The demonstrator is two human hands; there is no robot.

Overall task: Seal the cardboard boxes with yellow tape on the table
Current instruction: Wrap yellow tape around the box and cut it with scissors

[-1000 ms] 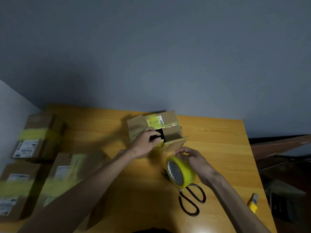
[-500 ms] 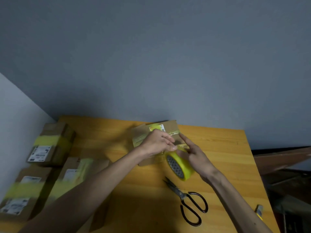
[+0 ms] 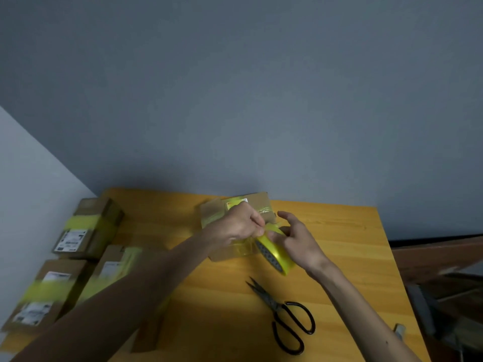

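Observation:
A small cardboard box [image 3: 258, 205] with a yellow label stands at the far middle of the wooden table [image 3: 352, 244]. In front of it my right hand [image 3: 298, 241] holds the yellow tape roll [image 3: 274, 253], thumb on the roll and forefinger stretched out. My left hand [image 3: 235, 224] pinches the loose end of the tape just above the roll. Both hands hide most of the box's near side.
Black scissors [image 3: 285, 317] lie on the table near the front right. Three taped boxes sit at the left: one at the back [image 3: 88, 228], one in front [image 3: 44, 291], one beside my left forearm [image 3: 117, 265]. A small yellow-ended tool [image 3: 400, 330] sits at the right edge.
My right hand carried the tape roll up from near the scissors to the box. My left hand left the box flap and took hold of the tape end. The view tilted upward.

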